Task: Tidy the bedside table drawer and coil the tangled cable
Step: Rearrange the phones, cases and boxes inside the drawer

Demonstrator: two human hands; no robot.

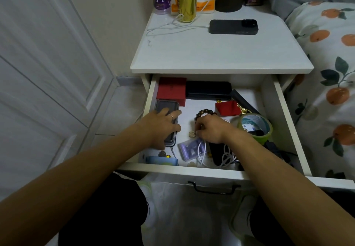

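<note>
Left hand [163, 124] flat on dark case [166, 111], grip wide; right hand [210, 129] grip pinching coin [192, 134].

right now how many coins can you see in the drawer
3. One coin lies at the right hand fingertips, one near the front left by the blue pack, one at the front wall. Clutter may hide more.

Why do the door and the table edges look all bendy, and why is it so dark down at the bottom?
Head view: the wide-angle lens bows straight lines, so the door and drawer sides splay outward; light is soft and dim, the tabletop brightest, the lap below the drawer front nearly black; the left hand and right hand look slightly soft, and the far items are a little blurred.
</note>
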